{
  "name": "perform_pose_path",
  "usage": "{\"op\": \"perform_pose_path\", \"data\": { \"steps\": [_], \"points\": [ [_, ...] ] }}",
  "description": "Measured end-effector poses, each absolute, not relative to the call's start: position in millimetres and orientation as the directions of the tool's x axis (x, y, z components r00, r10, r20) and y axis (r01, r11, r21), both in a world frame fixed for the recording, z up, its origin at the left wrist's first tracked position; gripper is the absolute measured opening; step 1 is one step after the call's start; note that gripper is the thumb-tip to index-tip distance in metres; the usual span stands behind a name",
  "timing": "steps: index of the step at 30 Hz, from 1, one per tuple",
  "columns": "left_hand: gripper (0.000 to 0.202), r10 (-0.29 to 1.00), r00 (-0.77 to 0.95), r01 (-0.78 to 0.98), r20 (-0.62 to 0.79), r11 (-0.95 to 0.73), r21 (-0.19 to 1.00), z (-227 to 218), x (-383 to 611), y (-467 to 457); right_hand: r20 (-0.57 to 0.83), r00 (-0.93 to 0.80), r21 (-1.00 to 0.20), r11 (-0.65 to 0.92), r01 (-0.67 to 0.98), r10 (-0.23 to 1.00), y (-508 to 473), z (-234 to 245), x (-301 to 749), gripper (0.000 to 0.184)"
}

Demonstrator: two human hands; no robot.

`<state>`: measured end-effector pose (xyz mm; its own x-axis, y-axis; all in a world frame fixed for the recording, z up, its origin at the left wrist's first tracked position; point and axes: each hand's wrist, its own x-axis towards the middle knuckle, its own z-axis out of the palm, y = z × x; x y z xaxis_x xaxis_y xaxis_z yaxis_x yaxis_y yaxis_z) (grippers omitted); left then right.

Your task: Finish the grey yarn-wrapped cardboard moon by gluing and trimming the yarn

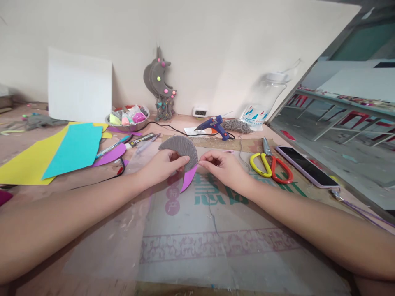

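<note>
My left hand (166,165) is closed on a crescent moon cutout (182,146), most of it wrapped in grey yarn. Its lower tip shows bare purple foam (189,179). At the right edge of the crescent my right hand (220,166) pinches the grey yarn, where the wrapped part meets the purple. A loose yarn strand (212,216) trails over the printed cardboard sheet (185,271) below my hands. Behind the crescent lie a blue glue gun (216,126) and a bundle of grey yarn (237,126).
Scissors (271,164) and a phone (305,166) lie to the right. Yellow (27,160) and turquoise sheets (74,150), a cutter knife (140,140) and a bowl (128,123) are left. A moon ornament (152,78) hangs on the wall; a plastic bottle (262,100) stands back right.
</note>
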<state>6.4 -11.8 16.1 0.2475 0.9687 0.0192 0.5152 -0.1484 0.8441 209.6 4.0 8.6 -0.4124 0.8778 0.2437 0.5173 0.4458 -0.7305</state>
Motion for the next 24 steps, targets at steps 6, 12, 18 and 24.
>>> {"op": "perform_pose_path", "data": {
  "steps": [6, 12, 18, 24],
  "points": [
    [0.038, 0.965, 0.263, 0.506, 0.011, -0.148, 0.85, 19.0, 6.5, -13.1, 0.256, -0.415, -0.728, 0.456, 0.512, 0.873, 3.3, 9.5, 209.5, 0.017],
    [0.035, 0.962, 0.273, 0.479, 0.005, -0.141, 0.867, 20.0, 6.3, -13.5, 0.265, -0.408, -0.73, 0.459, 0.507, 0.874, 2.5, 10.5, 209.3, 0.016],
    [0.032, 0.958, 0.286, 0.454, 0.001, -0.137, 0.88, 21.3, 6.9, -13.8, 0.275, -0.409, -0.725, 0.467, 0.506, 0.87, 3.2, 9.1, 209.5, 0.016],
    [0.033, 0.96, 0.279, 0.408, -0.007, -0.112, 0.906, 18.1, 6.7, -13.0, 0.296, -0.432, -0.686, 0.504, 0.524, 0.852, 4.7, 9.4, 210.7, 0.016]
  ]
}}
